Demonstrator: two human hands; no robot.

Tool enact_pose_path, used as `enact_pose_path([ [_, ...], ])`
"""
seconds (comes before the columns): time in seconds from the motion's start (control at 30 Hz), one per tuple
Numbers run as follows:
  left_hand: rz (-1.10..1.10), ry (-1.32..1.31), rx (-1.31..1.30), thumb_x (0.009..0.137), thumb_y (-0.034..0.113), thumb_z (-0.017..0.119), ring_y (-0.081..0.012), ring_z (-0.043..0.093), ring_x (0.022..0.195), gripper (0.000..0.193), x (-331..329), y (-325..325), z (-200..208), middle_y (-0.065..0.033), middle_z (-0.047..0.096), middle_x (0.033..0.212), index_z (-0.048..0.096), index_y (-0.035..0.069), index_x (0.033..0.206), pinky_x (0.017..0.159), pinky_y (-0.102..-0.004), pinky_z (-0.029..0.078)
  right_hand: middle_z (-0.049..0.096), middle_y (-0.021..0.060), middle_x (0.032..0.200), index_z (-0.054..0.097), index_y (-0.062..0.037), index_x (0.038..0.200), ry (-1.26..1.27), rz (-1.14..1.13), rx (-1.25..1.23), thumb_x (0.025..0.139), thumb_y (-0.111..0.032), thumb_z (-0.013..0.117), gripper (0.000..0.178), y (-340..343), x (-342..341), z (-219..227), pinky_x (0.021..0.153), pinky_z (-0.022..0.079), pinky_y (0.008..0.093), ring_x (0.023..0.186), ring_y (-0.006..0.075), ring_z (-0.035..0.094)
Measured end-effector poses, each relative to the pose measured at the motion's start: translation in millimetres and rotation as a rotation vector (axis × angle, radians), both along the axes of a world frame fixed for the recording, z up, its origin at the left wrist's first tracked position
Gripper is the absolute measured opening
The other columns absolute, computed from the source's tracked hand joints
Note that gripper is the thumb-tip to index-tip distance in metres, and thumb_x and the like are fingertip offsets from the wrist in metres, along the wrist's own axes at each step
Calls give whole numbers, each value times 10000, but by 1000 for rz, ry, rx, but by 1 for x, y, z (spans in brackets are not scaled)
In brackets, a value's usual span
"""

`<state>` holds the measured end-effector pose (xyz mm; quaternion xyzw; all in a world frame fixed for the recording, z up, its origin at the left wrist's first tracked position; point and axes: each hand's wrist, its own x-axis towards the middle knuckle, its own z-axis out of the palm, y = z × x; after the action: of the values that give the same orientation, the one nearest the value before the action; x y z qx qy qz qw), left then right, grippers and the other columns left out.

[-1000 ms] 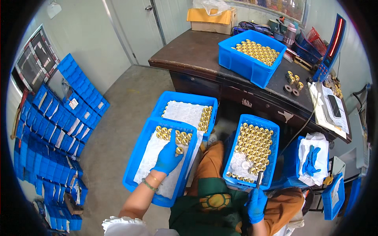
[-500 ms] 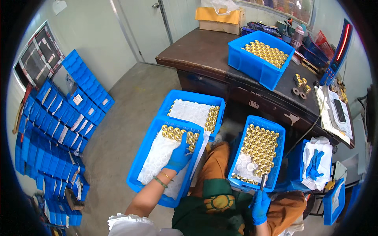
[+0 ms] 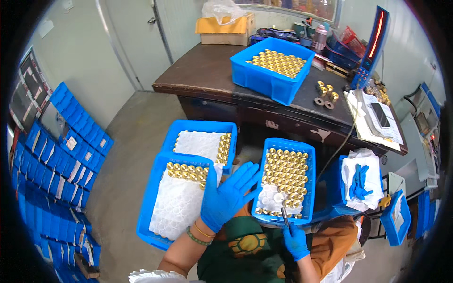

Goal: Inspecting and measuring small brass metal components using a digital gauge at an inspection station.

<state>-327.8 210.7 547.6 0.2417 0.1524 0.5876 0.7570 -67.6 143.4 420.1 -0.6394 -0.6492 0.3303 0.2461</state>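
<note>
My left hand [image 3: 230, 195], in a blue glove, is raised with its fingers spread and nothing in it. It is between the near left blue bin [image 3: 147, 205] and the right blue bin [image 3: 312, 188]. Brass fittings [image 3: 181, 170] line the far side of the left bin, above a white sheet [image 3: 174, 207] bearing round imprints. My gloved right hand [image 3: 296, 241] grips a short metal rod-shaped tool [image 3: 284, 216] upright at the right bin's near edge. That bin holds rows of round brass fittings [image 3: 286, 169] and a bare white patch near its left side.
Beyond the left bin stands another blue bin [image 3: 203, 124] of fittings. A dark desk [image 3: 198, 70] carries a full blue bin [image 3: 264, 87], several loose brass pieces, grey rings [image 3: 319, 101] and a phone [image 3: 380, 114]. Stacked blue bins [image 3: 52, 188] line the left. Blue gloves [image 3: 360, 181] lie at right.
My left hand has left the fittings in the left bin, moved right and spread its fingers. The right hand still grips the tool. The whole view has shifted.
</note>
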Motion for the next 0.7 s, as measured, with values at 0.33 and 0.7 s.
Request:
enact_pose_path([
  [0.33,-153,-11,-33,859,640,198,-308,177,1341,846,54,3,0,-189,195,1440,175,-23,1385,1093,-464,132,581,262,733,586,-41,901,56,-116,-176,862,-337,495,312,-9,19,-9,602,448,500,709,443,567],
  [0.7,76,523,-88,911,204,494,-147,598,867,272,71,-8,-15,-86,636,969,613,-15,1019,768,-252,476,589,259,751,590,-45,949,159,-124,-201,862,-334,499,315,-14,19,-17,629,464,481,735,430,579],
])
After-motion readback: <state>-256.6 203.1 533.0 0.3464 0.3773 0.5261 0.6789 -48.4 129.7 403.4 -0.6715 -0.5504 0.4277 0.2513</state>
